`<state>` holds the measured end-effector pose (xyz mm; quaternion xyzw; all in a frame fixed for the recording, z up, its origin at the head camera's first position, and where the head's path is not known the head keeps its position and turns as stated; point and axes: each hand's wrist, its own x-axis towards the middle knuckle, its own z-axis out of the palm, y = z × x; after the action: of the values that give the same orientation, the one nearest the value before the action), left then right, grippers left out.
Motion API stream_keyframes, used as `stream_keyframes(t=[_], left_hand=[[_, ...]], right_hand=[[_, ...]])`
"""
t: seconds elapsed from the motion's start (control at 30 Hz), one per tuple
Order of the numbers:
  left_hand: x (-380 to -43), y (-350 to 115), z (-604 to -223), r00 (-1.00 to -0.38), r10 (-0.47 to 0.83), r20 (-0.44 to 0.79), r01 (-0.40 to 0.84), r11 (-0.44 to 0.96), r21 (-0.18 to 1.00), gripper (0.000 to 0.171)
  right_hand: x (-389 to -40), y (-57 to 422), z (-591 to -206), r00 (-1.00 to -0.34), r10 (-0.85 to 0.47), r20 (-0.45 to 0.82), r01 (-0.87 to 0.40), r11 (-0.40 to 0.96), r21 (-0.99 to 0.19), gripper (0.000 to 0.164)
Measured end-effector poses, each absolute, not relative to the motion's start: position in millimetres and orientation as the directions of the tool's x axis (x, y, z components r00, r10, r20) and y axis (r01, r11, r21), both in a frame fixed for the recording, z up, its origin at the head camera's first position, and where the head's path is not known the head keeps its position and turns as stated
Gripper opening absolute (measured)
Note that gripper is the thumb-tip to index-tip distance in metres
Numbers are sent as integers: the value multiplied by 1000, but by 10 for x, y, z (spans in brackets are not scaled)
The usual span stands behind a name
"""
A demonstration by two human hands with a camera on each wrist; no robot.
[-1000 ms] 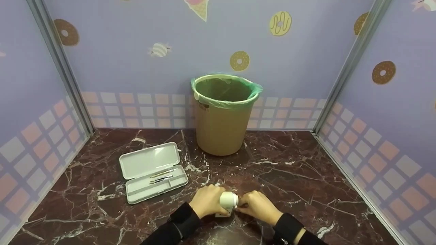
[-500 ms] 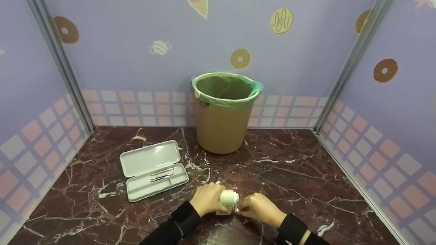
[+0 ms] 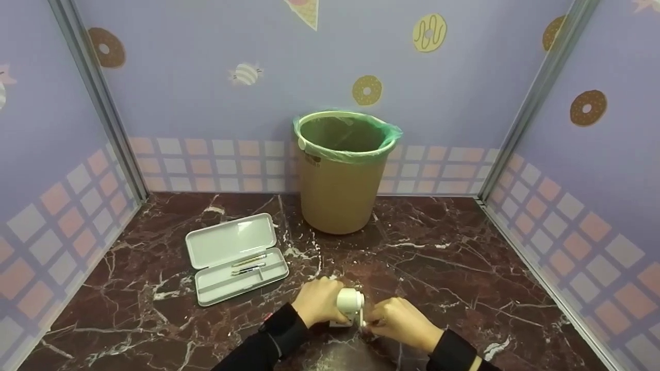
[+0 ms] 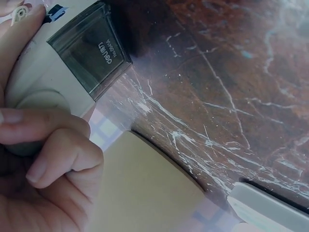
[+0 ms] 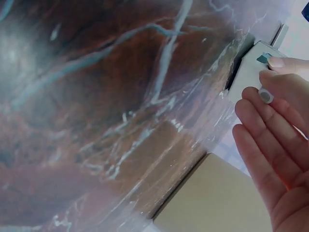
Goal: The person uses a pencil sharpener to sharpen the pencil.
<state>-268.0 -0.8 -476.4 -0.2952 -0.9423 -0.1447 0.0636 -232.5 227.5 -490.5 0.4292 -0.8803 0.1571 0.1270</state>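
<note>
My left hand grips a white crank pencil sharpener low over the table, its fingers wrapped round the body in the left wrist view. The dark see-through shavings drawer faces the tabletop side there. On the sharpener's right side, a thin white crank points down toward me. My right hand has its fingers at the crank's end. In the right wrist view the small round knob shows pinched there, while the other fingers extend loosely. A small red tip shows beside my left sleeve.
An open light-grey pencil case lies at the left, with several slim pencils in its tray. A tan bin with a green liner stands at the back. Patterned walls enclose the dark marble table.
The crank has swung round to point downward, and my right hand has moved slightly right and lower with it. The left hand keeps its grip on the sharpener. The view has shifted a little.
</note>
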Motion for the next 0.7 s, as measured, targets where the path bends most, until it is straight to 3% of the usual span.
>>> stream_keyframes(t=[0.43,0.7], left_hand=[[-2692,6,-4730,-820,542,182,572,787,233,51],[-2702,12,-4746,-799,565,205,600,774,205,47]], right_hand=[[-2278,2273,-4773,-500,-745,442,-841,540,-43,7],[-2253,2299,-4672,-507,-744,436,-845,528,-83,7]])
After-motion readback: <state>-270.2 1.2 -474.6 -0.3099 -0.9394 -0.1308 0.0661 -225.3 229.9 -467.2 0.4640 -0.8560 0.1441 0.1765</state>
